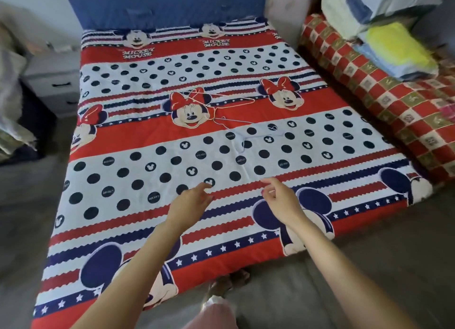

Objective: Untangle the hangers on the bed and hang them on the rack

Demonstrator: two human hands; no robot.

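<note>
Bedroom, patterned bed (147, 185). Hangers (211, 107) tangled mid-bed, well beyond both hands. Left hand (189, 203) and right hand (280, 200) over the near edge, fingers loose, holding nothing. Advised: reach further, lift one hanger, ease hooks apart gently.

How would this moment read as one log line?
stage: reaching | left hand: empty | right hand: empty | hangers: tangled mid-bed, untouched | rack: unseen

Both my arms reach forward, bare to the elbow. My left hand (190, 203) holds nothing, index finger pointing ahead, the others loosely curled. My right hand (280, 198) holds nothing either, its fingers relaxed and bent, just beside the left, not touching.
</note>
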